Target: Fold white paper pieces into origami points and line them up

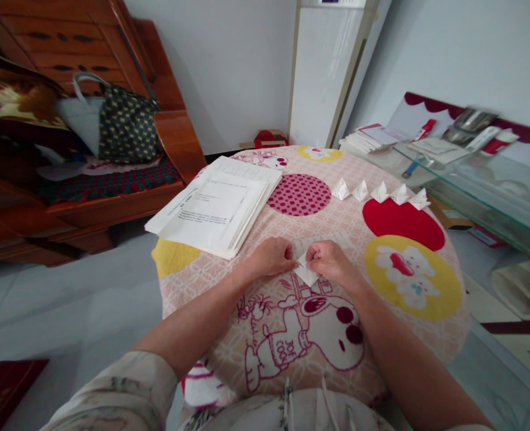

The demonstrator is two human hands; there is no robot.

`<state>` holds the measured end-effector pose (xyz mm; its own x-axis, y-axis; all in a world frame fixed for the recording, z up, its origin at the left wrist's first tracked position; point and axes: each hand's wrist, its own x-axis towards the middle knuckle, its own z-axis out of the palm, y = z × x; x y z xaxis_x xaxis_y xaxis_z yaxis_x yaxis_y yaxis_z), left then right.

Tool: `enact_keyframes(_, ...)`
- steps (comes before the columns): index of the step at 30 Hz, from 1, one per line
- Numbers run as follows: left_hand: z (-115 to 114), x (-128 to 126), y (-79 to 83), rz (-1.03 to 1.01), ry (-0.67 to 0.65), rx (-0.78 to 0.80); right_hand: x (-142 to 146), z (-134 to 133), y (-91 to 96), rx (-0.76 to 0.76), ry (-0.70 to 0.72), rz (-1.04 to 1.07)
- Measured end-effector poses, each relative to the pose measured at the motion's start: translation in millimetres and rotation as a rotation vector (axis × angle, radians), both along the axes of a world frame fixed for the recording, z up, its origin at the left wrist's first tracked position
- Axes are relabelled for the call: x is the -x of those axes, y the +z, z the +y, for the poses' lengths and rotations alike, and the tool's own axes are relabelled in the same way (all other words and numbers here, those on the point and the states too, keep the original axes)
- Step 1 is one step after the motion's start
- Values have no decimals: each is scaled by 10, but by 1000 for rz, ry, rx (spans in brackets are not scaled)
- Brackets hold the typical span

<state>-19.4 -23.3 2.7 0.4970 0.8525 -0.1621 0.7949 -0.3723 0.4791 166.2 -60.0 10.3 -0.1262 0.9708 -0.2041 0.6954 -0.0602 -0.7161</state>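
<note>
Between my two hands a small piece of folded white paper (308, 275) lies on the patterned tablecloth (256, 299), one corner pointing toward me. My left hand (271, 256) pinches its left edge with thumb and forefinger. On the other side, my right hand (330, 261) has its fingers closed on the upper right part. The fingers cover some of the paper, so its full shape is hidden. Farther off to the right stands a row of several folded white paper pieces (360, 190), each with a pointed top.
A stack of printed paper sheets (211, 206) lies at the table's left. Right of the table is a glass shelf (484, 191) with papers and small items. A wooden bench (125, 203) with a dotted bag (127, 123) stands at the left, and a white cabinet (325, 78) behind.
</note>
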Motion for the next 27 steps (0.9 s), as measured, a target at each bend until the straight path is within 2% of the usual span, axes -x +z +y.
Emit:
enact_keyframes(10, -27, 24, 117, -66, 25, 177, -142, -23, 44, 59, -53, -22)
enact_keyframes(14, -2, 73, 117, -170, -8, 243, -228, -59, 85, 110, -111, 5)
enact_keyframes(16, 24, 66, 103, -247, -24, 207, -257, -68, 96, 124, -117, 33)
enact_keyframes(19, 39, -31, 70, -319, -15, 44, -272, -66, 97, 129, -113, 45)
enact_keyframes(24, -13, -273, 34, -215, -25, -71, -267, -54, 82, 148, -111, 69)
enact_keyframes(27, -13, -320, 28, -199, -16, -48, -277, -55, 85, 154, -102, 86)
